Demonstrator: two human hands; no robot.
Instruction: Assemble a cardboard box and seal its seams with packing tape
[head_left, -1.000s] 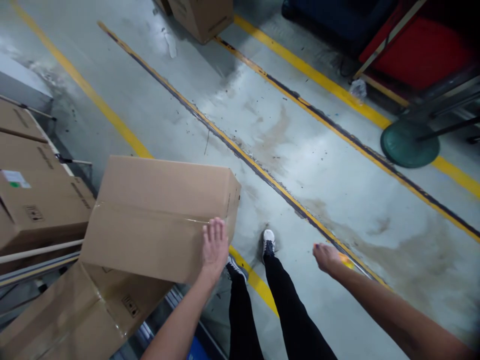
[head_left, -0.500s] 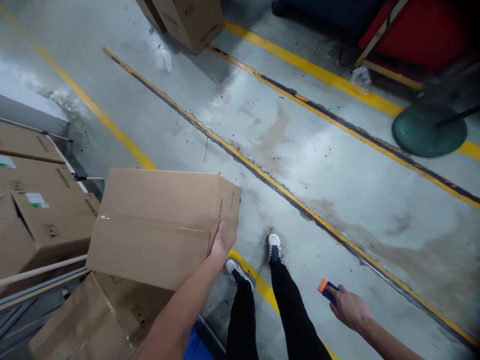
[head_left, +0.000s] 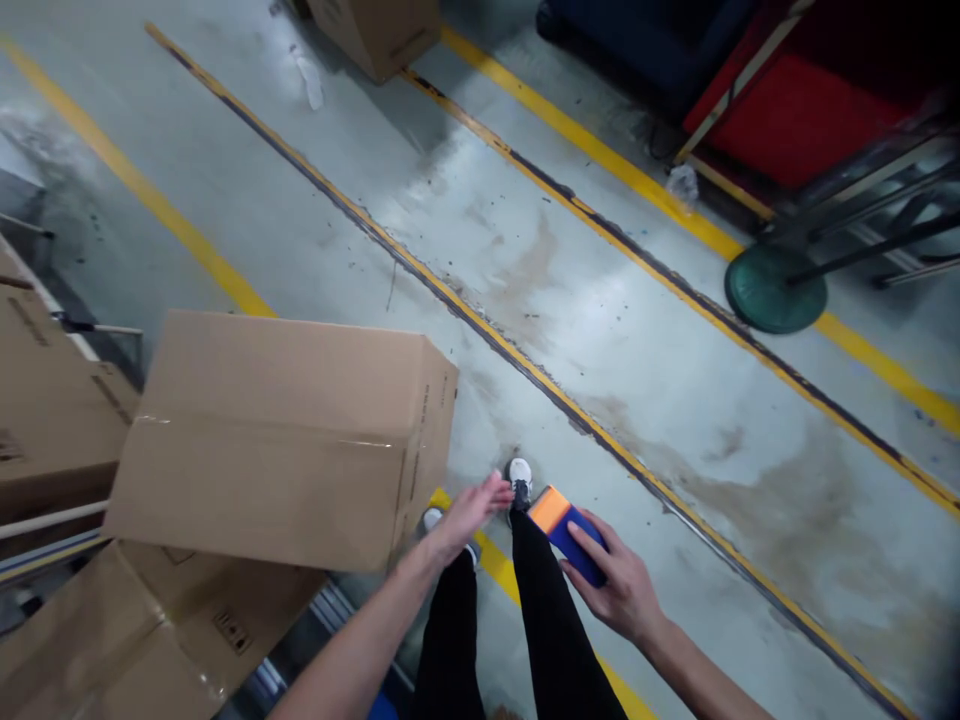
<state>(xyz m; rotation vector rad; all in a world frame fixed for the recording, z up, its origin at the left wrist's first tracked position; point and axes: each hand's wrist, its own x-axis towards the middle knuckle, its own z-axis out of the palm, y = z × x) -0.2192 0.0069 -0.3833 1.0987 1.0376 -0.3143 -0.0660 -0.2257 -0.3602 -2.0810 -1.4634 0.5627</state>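
Above the floor, right hand (head_left: 619,590) gripping blue-orange tool (head_left: 566,528), left hand (head_left: 471,512) empty, spread, beside cardboard box (head_left: 285,435)

1. The big cardboard box (head_left: 277,440) has a column of dark print down its right end face, but the letters are too small and blurred to read.
2. The lower box (head_left: 150,640) underneath carries small square handling symbols; what they say cannot be made out.
3. The boxes at the left (head_left: 52,400) show faint dark stamped marks, also unreadable.
4. No brand, number or sign can be read anywhere.
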